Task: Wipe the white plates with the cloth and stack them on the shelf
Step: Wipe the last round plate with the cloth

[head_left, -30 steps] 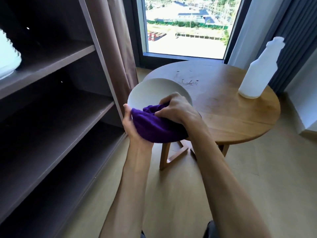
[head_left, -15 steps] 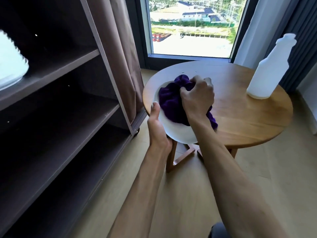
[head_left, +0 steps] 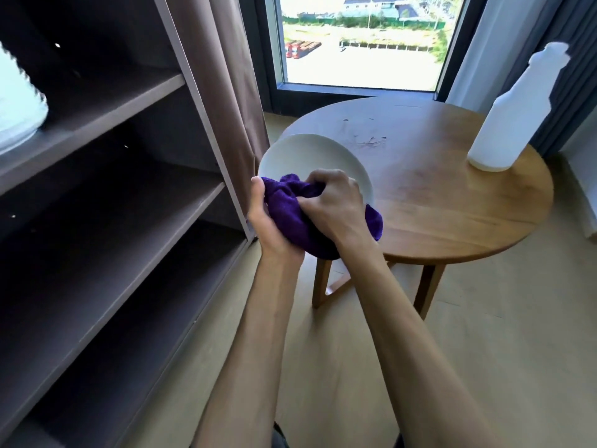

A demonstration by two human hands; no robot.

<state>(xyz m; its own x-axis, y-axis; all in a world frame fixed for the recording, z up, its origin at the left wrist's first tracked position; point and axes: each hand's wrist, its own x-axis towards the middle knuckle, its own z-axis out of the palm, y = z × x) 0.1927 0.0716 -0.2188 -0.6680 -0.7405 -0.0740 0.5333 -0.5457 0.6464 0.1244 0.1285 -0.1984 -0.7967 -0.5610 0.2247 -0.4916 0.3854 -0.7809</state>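
Currently the round white ceramic plate is being held tilted in the air, over the near-left edge of the round wooden side table and just beside the dark brown shelving unit. Left hand is gripping the plate's lower-left rim — thumb lying along the edge, the other fingers hidden behind the plate and cloth. Right hand is clenching the bunched purple microfibre cloth, fingers curled into it and pressing it against the plate's lower face; a fold of cloth is hanging past the wrist on the right.

On the upper shelf at far left, a stack of white plates is sitting — blurred, count not readable. A white plastic bottle is standing upright on the far right of the tabletop, well apart from the plate. Brown curtain is hanging between shelving and window; a grey curtain is hanging on the right. Light wooden floor is showing beneath both forearms.
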